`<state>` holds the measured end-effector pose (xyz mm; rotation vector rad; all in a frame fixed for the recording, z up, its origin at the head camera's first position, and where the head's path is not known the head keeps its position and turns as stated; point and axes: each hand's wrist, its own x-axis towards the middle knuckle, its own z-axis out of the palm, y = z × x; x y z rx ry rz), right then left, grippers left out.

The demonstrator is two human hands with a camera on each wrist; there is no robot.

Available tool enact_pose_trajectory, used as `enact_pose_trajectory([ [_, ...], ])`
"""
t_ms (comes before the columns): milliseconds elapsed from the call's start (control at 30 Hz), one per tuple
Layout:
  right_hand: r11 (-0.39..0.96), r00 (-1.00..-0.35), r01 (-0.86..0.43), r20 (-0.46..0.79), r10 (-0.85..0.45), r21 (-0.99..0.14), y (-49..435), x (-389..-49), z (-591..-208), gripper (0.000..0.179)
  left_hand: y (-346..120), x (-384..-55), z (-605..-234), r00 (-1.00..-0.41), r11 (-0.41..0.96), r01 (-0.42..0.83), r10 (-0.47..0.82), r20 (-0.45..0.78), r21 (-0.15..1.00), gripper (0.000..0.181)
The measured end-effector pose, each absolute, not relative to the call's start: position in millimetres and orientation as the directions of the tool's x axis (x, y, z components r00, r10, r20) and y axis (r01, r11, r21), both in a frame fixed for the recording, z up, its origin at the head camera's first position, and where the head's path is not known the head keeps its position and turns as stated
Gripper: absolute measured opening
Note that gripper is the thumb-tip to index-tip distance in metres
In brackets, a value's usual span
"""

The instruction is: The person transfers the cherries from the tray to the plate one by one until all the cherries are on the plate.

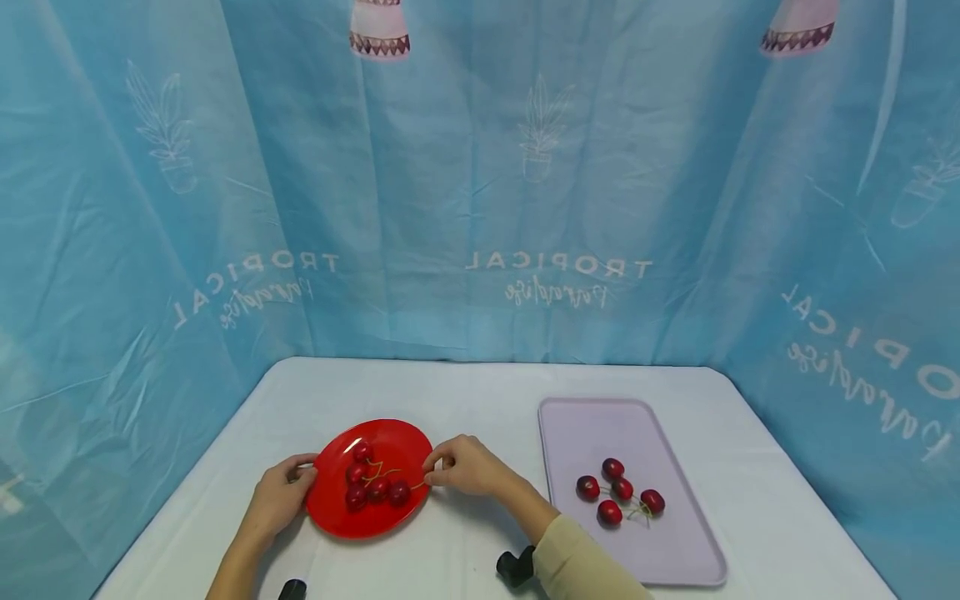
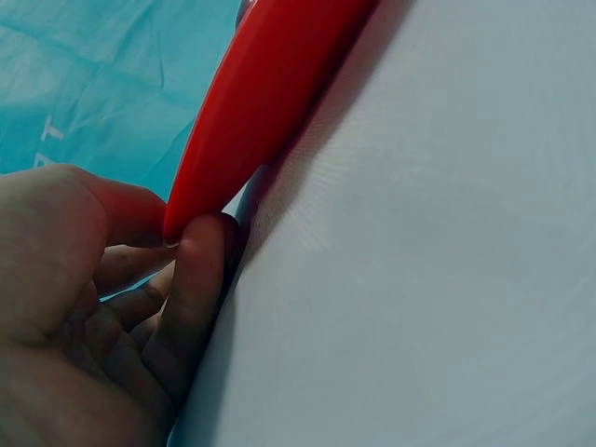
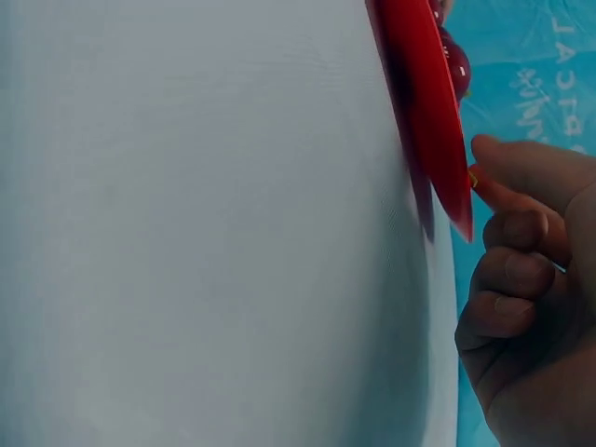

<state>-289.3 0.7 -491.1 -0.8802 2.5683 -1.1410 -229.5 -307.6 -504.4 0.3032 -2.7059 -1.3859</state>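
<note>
On the left of the white table lies a round red plate [image 1: 405,450] with several dark red cherries on it, most with thin green stems. My left hand [image 1: 273,498] pinches its left rim; in the left wrist view, thumb and fingers meet on the red plate's edge [image 2: 247,102]. Over the opposite rim, my right hand [image 1: 471,468] pinches the stem of the rightmost cherry [image 1: 400,492], which sits on the plate. The right wrist view shows that hand's thumb and index finger at the stem tip [image 3: 473,177], the other fingers curled.
A pale lilac tray [image 1: 592,425] stands to the right, holding several cherries [image 1: 610,513] grouped with their stems crossing. Part of a black object [image 1: 516,568] shows beside the right sleeve [image 1: 581,562]. Blue printed curtains [image 1: 480,200] enclose the table's back and sides.
</note>
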Motion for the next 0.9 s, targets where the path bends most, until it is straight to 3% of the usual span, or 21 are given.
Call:
enact_pose_trajectory([
  [900,0.511,-0.808,-0.474,0.123,-0.576,-0.717,43.9,-288.0,-468.1,0.011,-307.8,-231.3,-509.2,-0.974,0.554,-0.153,-0.225,-0.03,0.818,0.039],
])
